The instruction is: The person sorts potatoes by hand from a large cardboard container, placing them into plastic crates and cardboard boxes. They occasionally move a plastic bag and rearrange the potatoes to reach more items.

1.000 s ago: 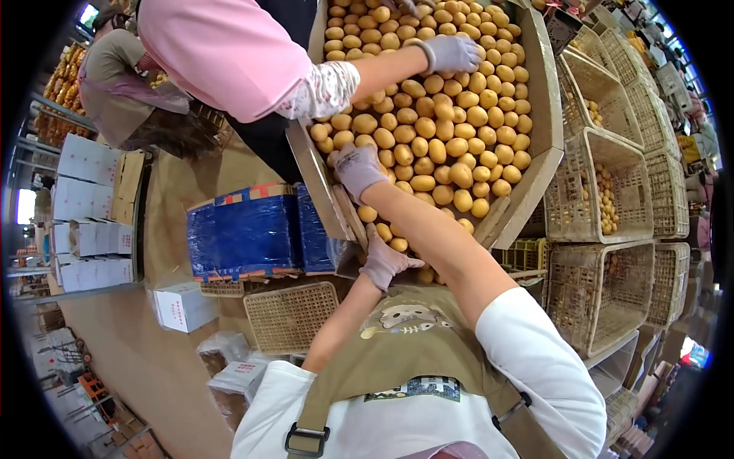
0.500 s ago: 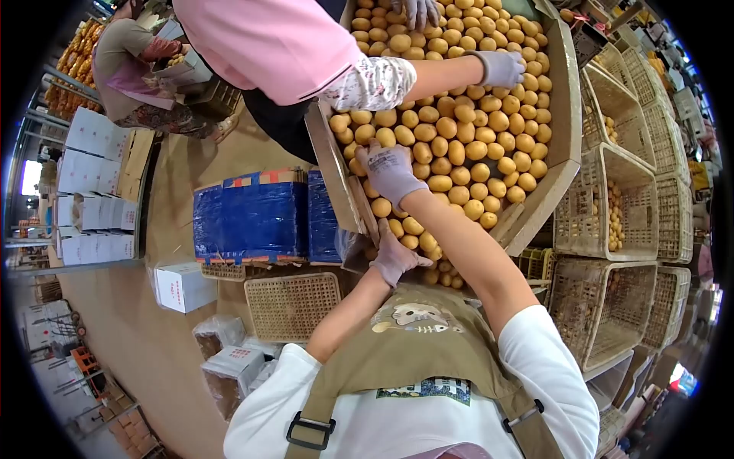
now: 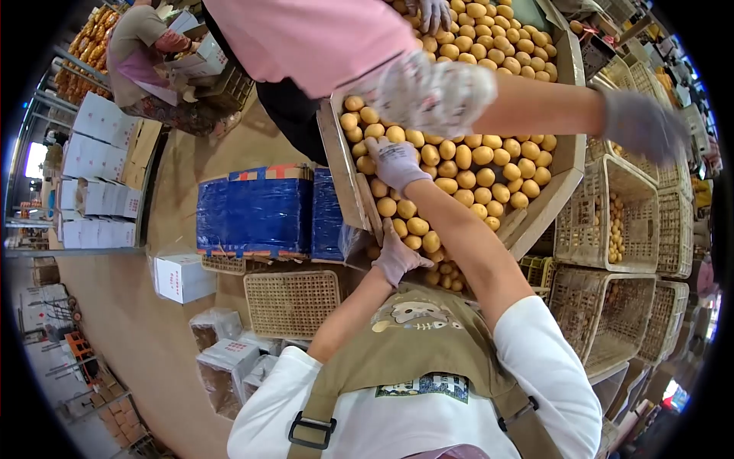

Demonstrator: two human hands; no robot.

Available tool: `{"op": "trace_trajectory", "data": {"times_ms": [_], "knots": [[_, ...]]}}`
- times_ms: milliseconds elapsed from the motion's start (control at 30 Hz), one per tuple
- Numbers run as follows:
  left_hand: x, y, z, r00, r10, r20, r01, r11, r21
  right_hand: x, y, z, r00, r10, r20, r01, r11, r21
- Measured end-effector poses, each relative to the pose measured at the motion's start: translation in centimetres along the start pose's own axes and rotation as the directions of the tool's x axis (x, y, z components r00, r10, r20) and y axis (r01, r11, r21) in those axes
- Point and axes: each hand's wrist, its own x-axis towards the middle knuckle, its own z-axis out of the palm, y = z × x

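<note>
My left hand [image 3: 399, 258], in a lavender-grey glove, is at the tray's narrow lower mouth. Its fingers lie stretched along the wooden side and its thumb points right, beside several small, round, yellow-brown potato-like pieces [image 3: 431, 242]. Farther up, my right hand [image 3: 397, 163], in a matching glove, reaches over the left part of the wooden sorting tray [image 3: 567, 180]. Its fingers appear spread, resting on or just above the pieces; the fingertips are partly hard to make out. I see nothing clearly gripped in either hand.
A co-worker in a pink top [image 3: 306, 38] stretches a blurred gloved hand [image 3: 646, 126] across the tray to the right. Stacked plastic crates [image 3: 608, 214] line the right side. Left are blue-wrapped boxes [image 3: 256, 214], an upturned crate [image 3: 292, 304] and white cartons [image 3: 183, 278].
The co-worker's near arm has swung right, from over the pieces to beyond the tray's right edge. My right hand has shifted slightly; my left hand stays at the mouth.
</note>
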Motion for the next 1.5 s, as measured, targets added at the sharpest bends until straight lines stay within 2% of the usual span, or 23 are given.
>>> {"op": "trace_trajectory", "data": {"times_ms": [67, 100, 167, 200, 233, 267, 300, 333, 467, 533, 567, 600, 700, 733, 867, 900, 967, 1033, 1133, 1267, 1400, 1467, 1500], "knots": [[5.0, 0.2, -3.8, 0.981, 0.158, 0.114, -0.193, 0.861, 0.471, -2.8, 0.6, -3.0, 0.998, 0.013, -0.060, -0.001, 0.982, 0.191], [6.8, 0.0, -5.7, 0.926, 0.295, 0.237, -0.358, 0.481, 0.800, -3.9, 1.2, -3.6, 0.995, 0.097, 0.018, -0.096, 0.916, 0.390], [7.6, 0.1, -7.2, 0.815, 0.279, 0.508, -0.569, 0.217, 0.793, -6.2, 2.4, -3.0, 0.980, 0.183, -0.073, -0.028, 0.493, 0.870], [8.1, 0.2, -7.7, 0.760, 0.226, 0.610, -0.650, 0.268, 0.711, -8.0, 3.1, -2.4, 0.934, 0.276, -0.228, 0.207, 0.104, 0.973], [8.2, 0.2, -7.9, 0.746, 0.155, 0.647, -0.638, 0.441, 0.631, -9.6, 4.7, -3.7, 0.962, 0.274, 0.008, 0.039, -0.168, 0.985], [4.8, 0.4, -4.8, 0.855, 0.047, 0.516, -0.298, 0.859, 0.416, -11.5, 5.3, -3.5, 0.977, 0.202, 0.060, 0.053, -0.512, 0.857], [1.0, 0.7, -1.4, 0.929, -0.063, 0.364, 0.072, 0.997, -0.011, -13.6, 5.4, -4.2, 0.983, 0.155, 0.104, 0.016, -0.622, 0.782], [-1.2, 0.4, 0.7, 0.977, -0.059, 0.207, 0.048, 0.997, 0.058, -15.4, 5.5, -4.9, 0.985, 0.107, 0.133, -0.014, -0.723, 0.691], [1.2, 0.9, -1.9, 0.925, -0.104, 0.365, 0.080, 0.993, 0.082, -21.9, 6.6, -5.9, 0.906, 0.419, 0.062, 0.119, -0.393, 0.912], [0.9, 0.8, -1.2, 0.951, -0.028, 0.309, -0.011, 0.992, 0.124, -27.1, 6.3, -7.6, 0.723, 0.665, -0.186, 0.120, 0.145, 0.982], [0.1, 0.9, -0.5, 0.967, -0.062, 0.249, 0.032, 0.992, 0.120, -30.6, 8.0, -6.6, 0.664, 0.544, -0.513, 0.037, 0.662, 0.749], [0.5, 0.8, -0.8, 0.972, -0.062, 0.225, 0.038, 0.993, 0.113, -33.9, 8.5, -6.5, 0.632, 0.507, -0.587, -0.055, 0.784, 0.618], [0.2, 0.6, -0.2, 0.989, -0.047, 0.138, 0.033, 0.995, 0.098, -44.2, 11.8, -1.4, 0.623, 0.765, -0.165, -0.581, 0.593, 0.557], [0.1, 0.5, 0.1, 0.997, -0.025, 0.069, 0.018, 0.994, 0.107, -47.4, 12.2, 1.0, 0.582, 0.812, -0.042, -0.811, 0.584, 0.039], [1.5, 0.3, -1.8, 0.982, -0.023, 0.187, 0.004, 0.995, 0.100, -41.9, 9.2, -1.1, 0.594, 0.685, -0.421, -0.507, 0.726, 0.466], [2.4, 0.3, -3.1, 0.950, 0.175, 0.257, -0.311, 0.496, 0.811, -38.8, 7.5, -3.0, 0.665, 0.553, -0.501, -0.408, 0.832, 0.376], [2.3, 0.1, -3.8, 0.916, 0.133, 0.379, -0.395, 0.467, 0.791, -34.3, 5.7, -4.4, 0.784, 0.325, -0.530, -0.172, 0.933, 0.317], [-0.3, -0.3, -2.3, 0.936, 0.089, 0.340, -0.229, 0.889, 0.398, -31.2, 5.5, -3.7, 0.856, 0.206, -0.473, -0.091, 0.963, 0.254], [-2.2, -0.7, -1.8, 0.921, 0.286, 0.266, -0.358, 0.346, 0.867, -28.6, 5.9, -2.5, 0.915, 0.194, -0.354, -0.144, 0.976, 0.162], [-0.2, 0.5, -5.6, 0.859, 0.278, 0.429, -0.437, -0.036, 0.899, -26.1, 6.6, -1.6, 0.921, 0.246, -0.303, -0.239, 0.969, 0.063], [3.3, 0.2, -8.5, 0.831, 0.371, 0.414, -0.546, 0.403, 0.734, -24.4, 7.3, -1.9, 0.961, 0.265, -0.082, -0.265, 0.964, 0.005], [0.5, -0.2, -3.5, 0.984, 0.142, 0.108, -0.164, 0.960, 0.227, -23.3, 8.3, -1.5, 0.896, 0.369, -0.245, -0.333, 0.926, 0.177], [0.1, -0.3, -2.4, 0.997, 0.058, 0.060, -0.069, 0.975, 0.213, -23.1, 7.5, -1.9, 0.919, 0.354, -0.171, -0.360, 0.933, -0.004]]}}
